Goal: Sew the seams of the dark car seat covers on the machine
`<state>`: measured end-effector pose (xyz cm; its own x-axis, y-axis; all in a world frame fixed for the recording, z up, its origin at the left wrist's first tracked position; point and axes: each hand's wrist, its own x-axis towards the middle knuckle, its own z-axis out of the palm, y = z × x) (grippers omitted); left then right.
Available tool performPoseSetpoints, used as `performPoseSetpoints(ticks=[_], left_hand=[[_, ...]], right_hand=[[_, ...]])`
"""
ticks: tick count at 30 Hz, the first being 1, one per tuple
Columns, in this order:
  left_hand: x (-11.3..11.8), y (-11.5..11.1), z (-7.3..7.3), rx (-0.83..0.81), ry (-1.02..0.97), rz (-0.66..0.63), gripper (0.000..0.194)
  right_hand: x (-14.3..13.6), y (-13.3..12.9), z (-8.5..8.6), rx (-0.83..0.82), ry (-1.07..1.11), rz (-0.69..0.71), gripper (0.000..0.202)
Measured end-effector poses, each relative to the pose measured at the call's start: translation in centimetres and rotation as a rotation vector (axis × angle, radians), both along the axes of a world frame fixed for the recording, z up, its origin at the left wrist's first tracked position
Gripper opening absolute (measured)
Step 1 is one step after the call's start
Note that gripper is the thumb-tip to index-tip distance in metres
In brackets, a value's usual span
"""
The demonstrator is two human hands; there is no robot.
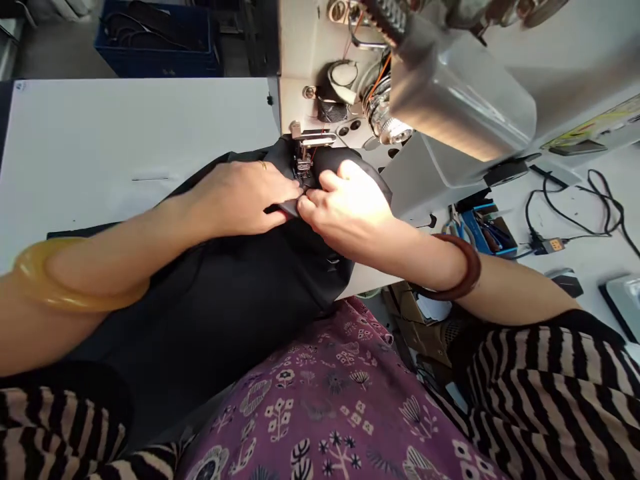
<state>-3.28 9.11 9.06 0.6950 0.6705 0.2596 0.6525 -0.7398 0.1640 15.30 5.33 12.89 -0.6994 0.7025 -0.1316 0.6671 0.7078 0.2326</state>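
Note:
Black fabric (235,293) lies over the sewing machine's bed and hangs down across my lap. Its edge runs under the presser foot (303,167). My left hand (240,197) rests on the fabric just left of the foot, thumb and forefinger pinching a fold. My right hand (347,203) is curled, fingertips pressed together on the same fold in front of the foot. The fingertips of both hands nearly meet there. Exactly how the fabric layers lie between them is hidden.
The sewing machine (465,87) with its lit lamp (395,130) overhangs on the right. A blue box of tools (487,230) and black cables (600,200) lie farther right. Beyond the white table (100,140) stands a blue crate (157,57) holding dark pieces.

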Motion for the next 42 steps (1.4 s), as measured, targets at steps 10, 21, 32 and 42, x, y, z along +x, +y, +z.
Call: performPoseSetpoints(ticks=[10, 21, 32, 42], left_hand=[[1.2, -2.3, -2.1, 0.272, 0.136, 0.053, 0.041], [3.8, -3.4, -2.1, 0.244, 0.144, 0.225, 0.040], [4.5, -3.5, -2.7, 0.327, 0.165, 0.260, 0.044], [-1.0, -1.3, -2.1, -0.034, -0.147, 0.284, 0.046]], right_hand=[[1.2, -0.2, -2.3, 0.073, -0.065, -0.015, 0.033], [2.5, 1.8, -2.0, 0.021, 0.031, -0.040, 0.034], [2.3, 1.6, -1.8, -0.015, 0.050, -0.082, 0.044], [2.3, 2.5, -1.4, 0.071, -0.061, -0.016, 0.036]])
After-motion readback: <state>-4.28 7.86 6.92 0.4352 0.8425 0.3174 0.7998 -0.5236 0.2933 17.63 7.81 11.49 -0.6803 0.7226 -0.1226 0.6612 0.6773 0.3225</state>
